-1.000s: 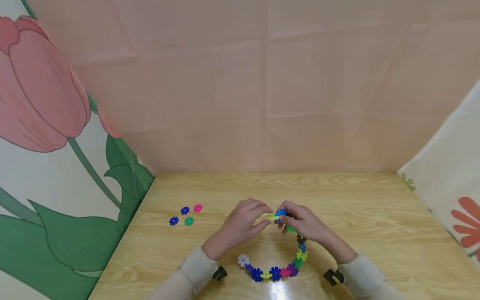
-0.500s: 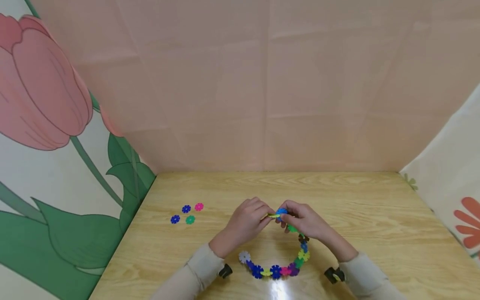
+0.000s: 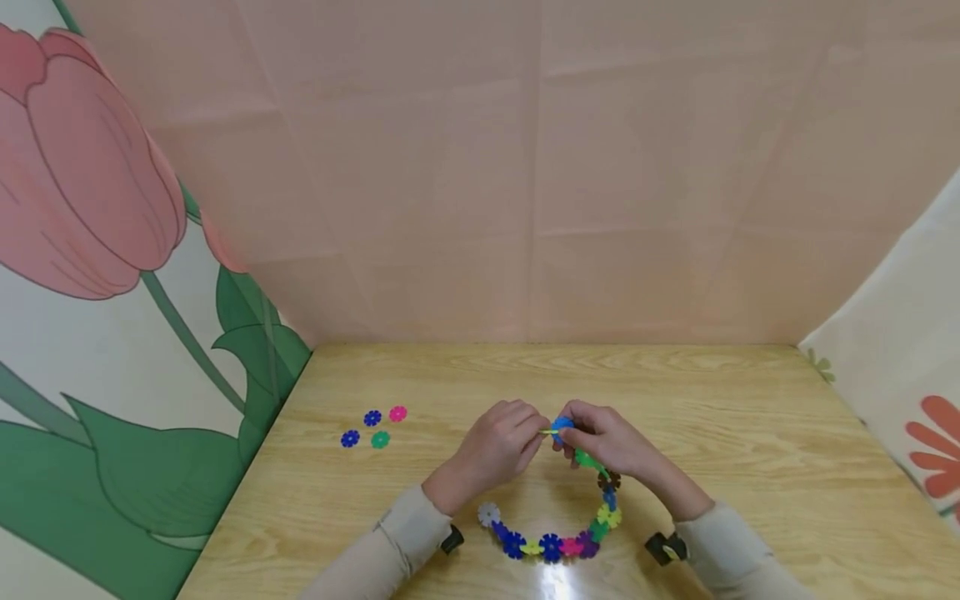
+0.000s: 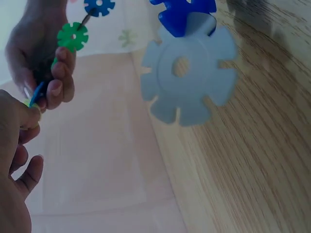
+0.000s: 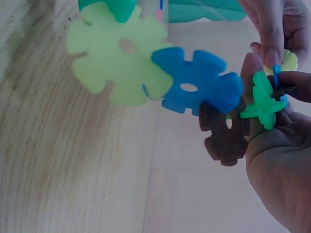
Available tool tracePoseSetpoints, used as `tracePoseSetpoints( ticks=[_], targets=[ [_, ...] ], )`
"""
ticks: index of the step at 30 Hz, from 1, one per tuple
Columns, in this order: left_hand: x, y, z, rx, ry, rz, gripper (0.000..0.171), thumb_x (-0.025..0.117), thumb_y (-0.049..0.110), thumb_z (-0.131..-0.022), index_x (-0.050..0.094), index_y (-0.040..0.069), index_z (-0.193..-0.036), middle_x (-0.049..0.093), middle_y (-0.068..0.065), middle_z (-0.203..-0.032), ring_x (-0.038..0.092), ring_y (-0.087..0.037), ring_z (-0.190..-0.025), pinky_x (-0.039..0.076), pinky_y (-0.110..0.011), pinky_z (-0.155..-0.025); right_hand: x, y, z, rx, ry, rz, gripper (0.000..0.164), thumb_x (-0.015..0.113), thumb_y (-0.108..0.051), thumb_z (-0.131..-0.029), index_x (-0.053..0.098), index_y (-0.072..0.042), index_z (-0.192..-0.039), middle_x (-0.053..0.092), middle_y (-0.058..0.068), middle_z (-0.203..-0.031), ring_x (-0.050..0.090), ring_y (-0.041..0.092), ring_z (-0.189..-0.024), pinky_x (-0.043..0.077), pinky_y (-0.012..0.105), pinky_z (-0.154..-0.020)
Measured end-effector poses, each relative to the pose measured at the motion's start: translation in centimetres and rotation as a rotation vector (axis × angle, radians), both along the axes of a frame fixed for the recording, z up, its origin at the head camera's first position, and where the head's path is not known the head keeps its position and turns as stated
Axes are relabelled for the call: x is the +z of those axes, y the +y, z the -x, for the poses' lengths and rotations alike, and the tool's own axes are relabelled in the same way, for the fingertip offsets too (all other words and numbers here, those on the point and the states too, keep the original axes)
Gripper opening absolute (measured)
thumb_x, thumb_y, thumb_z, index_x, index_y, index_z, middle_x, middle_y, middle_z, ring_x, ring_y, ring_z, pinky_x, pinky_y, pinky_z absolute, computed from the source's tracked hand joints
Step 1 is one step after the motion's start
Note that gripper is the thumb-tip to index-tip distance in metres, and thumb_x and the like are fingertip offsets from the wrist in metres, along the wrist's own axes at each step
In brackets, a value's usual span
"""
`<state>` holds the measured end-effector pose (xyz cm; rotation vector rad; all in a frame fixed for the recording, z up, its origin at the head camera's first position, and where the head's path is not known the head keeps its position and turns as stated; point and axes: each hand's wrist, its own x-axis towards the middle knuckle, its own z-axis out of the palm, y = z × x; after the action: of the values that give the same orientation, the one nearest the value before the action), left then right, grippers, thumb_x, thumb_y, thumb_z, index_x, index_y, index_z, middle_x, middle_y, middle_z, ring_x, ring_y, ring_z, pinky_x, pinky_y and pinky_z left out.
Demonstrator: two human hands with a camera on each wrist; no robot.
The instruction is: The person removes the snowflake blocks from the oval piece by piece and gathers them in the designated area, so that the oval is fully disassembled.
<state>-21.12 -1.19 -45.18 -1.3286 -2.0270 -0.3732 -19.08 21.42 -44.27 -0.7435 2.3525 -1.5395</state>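
Observation:
My left hand [image 3: 501,442] pinches a yellow notched flower disc [image 5: 290,60] by its edge. Against it stands a blue disc [image 3: 562,428], which my right hand [image 3: 609,437] grips between thumb and fingers. From the right hand a chain of interlocked discs curves down and round to the left. In the right wrist view a green disc [image 5: 263,102], a brown disc [image 5: 225,133], another blue disc [image 5: 197,83] and a pale yellow disc [image 5: 116,53] link up in turn. A light grey disc [image 4: 194,73] forms the chain's far end, joined to a dark blue one [image 4: 181,14].
Several loose discs lie on the wooden table [image 3: 712,417] at the left: two dark blue, a pink disc [image 3: 398,413] and a green one [image 3: 380,439]. A pinkish cloth [image 3: 525,208] backs the table, with a tulip-printed cloth [image 3: 105,167] on the left.
My left hand has come to the right and its fingers have closed on the yellow disc, which now stands edge-on to the head view. The right hand keeps its hold on the chain.

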Motion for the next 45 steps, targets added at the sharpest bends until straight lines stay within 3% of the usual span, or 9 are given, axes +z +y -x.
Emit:
tracePoseSetpoints(
  ticks=[6,11,16,19,24,30,36,40,45],
  targets=[
    [-0.1,-0.3,0.1,-0.011,-0.005,0.044,0.009,0.073,0.005,-0.092,0.073,0.009,-0.100,0.066,0.003,-0.092,0.064,-0.009,-0.086,0.050,-0.016,-0.075,-0.1,0.6,0.0,-0.033,-0.012,-0.010,0.019,0.053,-0.016,-0.107,0.060,0.001,-0.101,0.066,0.010,-0.086,0.063,0.021,-0.068,0.059,0.037,-0.061],
    [-0.1,-1.2,0.0,0.049,-0.074,0.060,0.014,0.071,0.014,-0.096,0.071,0.011,-0.109,0.068,0.002,-0.098,0.065,-0.009,-0.090,0.053,-0.015,-0.081,-0.2,1.4,0.2,-0.052,0.009,0.015,0.020,0.052,-0.017,-0.107,0.061,0.001,-0.104,0.066,0.011,-0.089,0.063,0.021,-0.070,0.059,0.036,-0.061],
    [-0.4,-2.7,0.3,0.094,-0.241,0.026,0.021,0.072,0.013,-0.096,0.069,0.014,-0.116,0.072,0.002,-0.104,0.068,-0.010,-0.095,0.055,-0.020,-0.083,-0.6,1.7,0.3,-0.015,0.050,0.015,0.018,0.050,-0.018,-0.108,0.060,-0.002,-0.109,0.065,0.014,-0.090,0.064,0.027,-0.075,0.059,0.036,-0.063],
    [-0.6,-3.7,0.4,0.131,-0.405,-0.024,0.019,0.070,0.013,-0.097,0.070,0.014,-0.116,0.072,0.003,-0.104,0.068,-0.009,-0.093,0.055,-0.020,-0.080,-0.7,1.7,0.2,0.005,0.082,0.011,0.016,0.048,-0.016,-0.109,0.059,-0.005,-0.109,0.064,0.015,-0.088,0.064,0.031,-0.074,0.058,0.034,-0.061],
    [-0.8,-5.5,0.6,0.251,-0.682,-0.116,0.024,0.069,0.013,-0.097,0.069,0.011,-0.121,0.070,0.002,-0.099,0.064,-0.006,-0.084,0.054,-0.018,-0.072,-0.6,1.5,0.0,0.021,0.105,-0.019,0.014,0.048,-0.017,-0.109,0.059,-0.009,-0.112,0.060,0.013,-0.083,0.062,0.027,-0.070,0.055,0.032,-0.059],
    [-1.4,-8.1,1.2,0.378,-0.857,-0.154,0.030,0.069,0.012,-0.097,0.068,0.009,-0.127,0.068,-0.001,-0.103,0.062,-0.009,-0.086,0.055,-0.025,-0.075,-0.4,1.6,-0.2,0.020,0.111,-0.086,0.020,0.059,-0.017,-0.104,0.061,-0.010,-0.122,0.061,0.006,-0.093,0.061,0.016,-0.074,0.052,0.029,-0.052],
    [-2.7,-10.4,2.3,0.453,-1.019,-0.223,0.035,0.070,0.007,-0.095,0.065,0.006,-0.130,0.065,-0.002,-0.104,0.062,-0.013,-0.090,0.055,-0.031,-0.078,-0.5,1.8,-0.1,0.059,0.133,-0.101,0.033,0.061,-0.008,-0.101,0.057,-0.009,-0.135,0.060,0.010,-0.109,0.062,0.017,-0.083,0.054,0.030,-0.056],
    [-3.6,-11.5,3.0,0.526,-1.074,-0.247,0.033,0.073,0.006,-0.093,0.069,0.008,-0.125,0.066,-0.001,-0.100,0.061,-0.014,-0.089,0.055,-0.032,-0.076,-0.6,1.9,0.0,0.082,0.127,-0.084,0.035,0.059,-0.012,-0.103,0.055,-0.004,-0.137,0.063,0.010,-0.111,0.067,0.020,-0.087,0.058,0.032,-0.068],
    [-4.1,-12.5,3.8,0.577,-1.034,-0.209,0.028,0.077,0.007,-0.089,0.072,0.006,-0.116,0.068,-0.003,-0.096,0.061,-0.015,-0.086,0.054,-0.035,-0.077,-0.8,1.9,0.1,0.081,0.101,-0.112,0.042,0.059,-0.021,-0.104,0.053,-0.006,-0.143,0.067,0.007,-0.111,0.069,0.023,-0.090,0.058,0.032,-0.074]
  ],
)
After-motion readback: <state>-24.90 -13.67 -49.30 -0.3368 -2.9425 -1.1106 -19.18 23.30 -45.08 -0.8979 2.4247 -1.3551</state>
